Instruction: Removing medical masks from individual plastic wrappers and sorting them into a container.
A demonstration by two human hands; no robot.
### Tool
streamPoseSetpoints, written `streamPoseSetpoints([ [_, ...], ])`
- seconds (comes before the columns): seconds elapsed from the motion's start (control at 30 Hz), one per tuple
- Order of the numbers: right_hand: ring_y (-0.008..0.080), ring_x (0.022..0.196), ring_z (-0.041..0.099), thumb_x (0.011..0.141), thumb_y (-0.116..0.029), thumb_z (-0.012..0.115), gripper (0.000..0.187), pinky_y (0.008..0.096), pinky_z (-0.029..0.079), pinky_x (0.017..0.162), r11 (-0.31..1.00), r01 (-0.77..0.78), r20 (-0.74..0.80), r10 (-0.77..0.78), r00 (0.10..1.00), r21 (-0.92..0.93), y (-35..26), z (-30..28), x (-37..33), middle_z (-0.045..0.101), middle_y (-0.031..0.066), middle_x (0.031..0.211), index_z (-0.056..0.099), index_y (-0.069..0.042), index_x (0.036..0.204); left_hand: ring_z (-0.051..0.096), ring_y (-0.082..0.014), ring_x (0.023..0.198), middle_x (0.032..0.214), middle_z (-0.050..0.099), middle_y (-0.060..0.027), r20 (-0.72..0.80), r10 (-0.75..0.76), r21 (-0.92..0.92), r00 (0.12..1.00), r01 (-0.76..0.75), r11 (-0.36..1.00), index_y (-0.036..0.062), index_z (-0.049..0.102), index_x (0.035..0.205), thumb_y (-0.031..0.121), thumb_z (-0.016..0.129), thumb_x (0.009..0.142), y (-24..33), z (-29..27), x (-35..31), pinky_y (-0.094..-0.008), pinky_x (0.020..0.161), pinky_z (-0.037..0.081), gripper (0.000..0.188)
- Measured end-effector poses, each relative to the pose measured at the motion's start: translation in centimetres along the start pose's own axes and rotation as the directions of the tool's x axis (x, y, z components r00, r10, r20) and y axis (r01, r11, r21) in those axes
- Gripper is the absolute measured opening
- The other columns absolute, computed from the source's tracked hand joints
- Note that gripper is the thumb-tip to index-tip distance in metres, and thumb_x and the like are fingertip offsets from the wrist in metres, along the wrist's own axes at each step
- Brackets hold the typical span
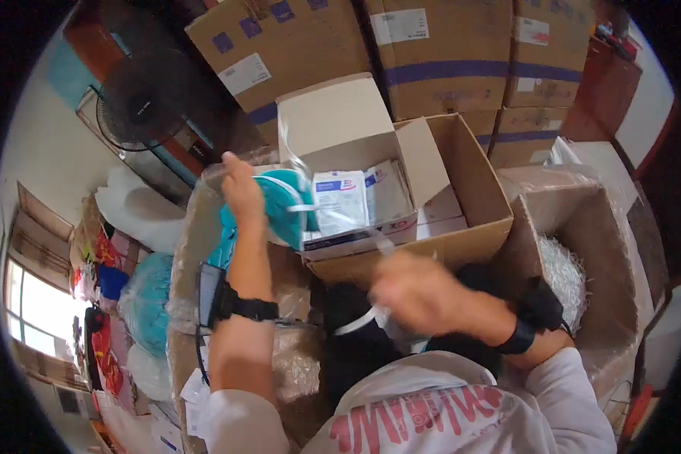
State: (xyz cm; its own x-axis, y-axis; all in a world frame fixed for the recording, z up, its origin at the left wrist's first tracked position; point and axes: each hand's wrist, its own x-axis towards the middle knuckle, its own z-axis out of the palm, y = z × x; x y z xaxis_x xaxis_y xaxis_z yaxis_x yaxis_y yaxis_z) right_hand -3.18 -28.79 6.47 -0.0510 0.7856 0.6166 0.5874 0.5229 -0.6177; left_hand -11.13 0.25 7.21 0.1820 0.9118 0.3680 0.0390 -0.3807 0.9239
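Note:
Teal cup-shaped face masks (281, 204) with white straps are in my left hand (244, 193), its fingers closed around their edge. My right hand (420, 293) is curled into a fist near my lap, blurred by motion. A thin white strap (384, 244), also smeared, stretches between the masks and that fist. Just right of the masks, an open white carton (359, 236) holds flat white packets (340, 198) with printing on them. Another white band (356, 321) shows over my dark trousers, below the right hand.
The white carton rests in an open brown cardboard box (477, 200). Large cardboard boxes (446, 53) are stacked behind. At right, a plastic-lined box (609, 250) holds white strands (561, 280). Left, a bag of teal items (150, 303) lies near a fan (140, 106).

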Motion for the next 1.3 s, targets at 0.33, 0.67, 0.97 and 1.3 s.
streamPoseSetpoints([
  [0.33,0.0119,0.073,0.048,0.095,-0.032,0.037,0.031,0.0262,0.041,0.066,0.591,-0.381,-0.073,0.601,0.796,0.711,5.9,-0.1,3.3,0.053,0.0029,0.079,0.052,-0.005,0.091,0.035,-0.0117,0.051,0.051,0.036,0.0007,0.245,0.173,-0.047,0.954,-0.167,0.985,0.0060,0.040,0.054,0.047,0.024,0.094,4.9,3.8,-7.0,-0.0276,0.050,0.029,0.059],
  [0.67,0.0271,0.082,0.055,0.084,-0.019,0.053,0.014,0.0345,0.042,0.074,0.912,-0.409,-0.034,0.409,0.912,0.014,2.6,1.7,3.0,0.058,0.0122,0.088,0.056,-0.007,0.091,0.047,-0.0234,0.053,0.052,0.047,-0.0111,0.102,0.198,0.134,0.975,-0.210,0.968,-0.0007,0.050,0.059,0.049,0.030,0.092,2.5,1.5,-5.3,-0.0374,0.054,0.037,0.062],
  [0.97,0.0312,0.070,0.047,0.079,-0.014,0.055,0.010,0.0404,0.038,0.066,0.971,0.225,0.029,-0.224,0.974,-0.082,0.9,4.1,7.4,0.049,0.0118,0.074,0.051,-0.005,0.079,0.050,-0.0266,0.058,0.056,0.053,-0.0171,0.114,0.124,0.149,0.986,-0.141,0.979,-0.0033,0.054,0.061,0.048,0.030,0.092,1.9,2.7,-4.0,-0.0398,0.061,0.041,0.065],
  [1.3,0.0200,0.065,0.053,0.087,-0.023,0.048,0.019,0.0315,0.044,0.057,0.822,-0.489,-0.337,0.566,0.752,0.290,0.8,-2.0,-6.5,0.053,0.0068,0.079,0.054,-0.005,0.083,0.057,-0.0410,0.078,0.082,0.060,-0.0263,-0.606,0.485,0.610,0.631,-0.023,0.792,-0.0047,0.056,0.086,0.037,0.031,0.093,-6.7,-22.2,10.3,-0.0483,0.065,0.042,0.049],
])
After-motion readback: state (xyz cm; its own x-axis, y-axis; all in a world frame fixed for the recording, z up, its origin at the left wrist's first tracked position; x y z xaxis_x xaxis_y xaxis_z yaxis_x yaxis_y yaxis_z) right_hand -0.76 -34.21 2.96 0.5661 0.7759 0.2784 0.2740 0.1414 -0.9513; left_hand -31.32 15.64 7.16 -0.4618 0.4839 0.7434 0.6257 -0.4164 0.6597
